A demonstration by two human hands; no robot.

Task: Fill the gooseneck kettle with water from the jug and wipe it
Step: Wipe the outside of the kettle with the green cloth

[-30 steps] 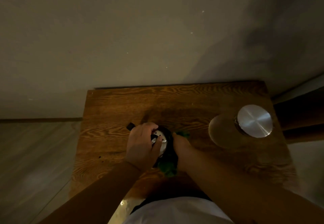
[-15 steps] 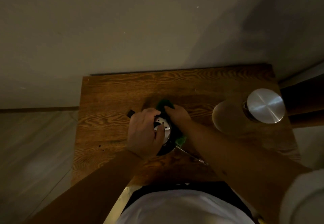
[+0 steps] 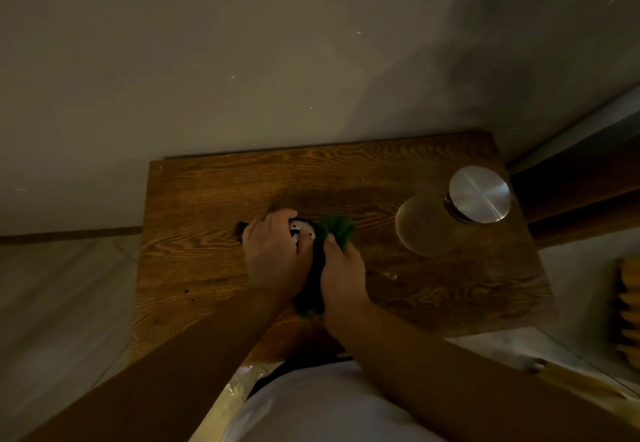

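A dark gooseneck kettle (image 3: 313,279) with a silver perforated lid (image 3: 302,229) stands near the middle of the wooden table (image 3: 207,220). My left hand (image 3: 273,251) lies over its top and grips it, and the black handle end (image 3: 240,227) pokes out to the left. My right hand (image 3: 341,268) presses a green cloth (image 3: 337,230) against the kettle's right side. More of the cloth hangs out below the hands. The glass jug (image 3: 426,227) with a round steel lid (image 3: 479,194) stands at the table's right end. The kettle's spout is hidden.
The table stands against a pale wall (image 3: 277,60). A small water drop (image 3: 392,275) lies on the wood to the right of my hands. Dark furniture (image 3: 581,192) stands close to the table's right edge, and yellowish items (image 3: 628,306) are at the far right.
My right hand has slid the green cloth from the kettle's far side around to its right side. My left hand keeps its grip on the kettle's top. The camera has shifted.
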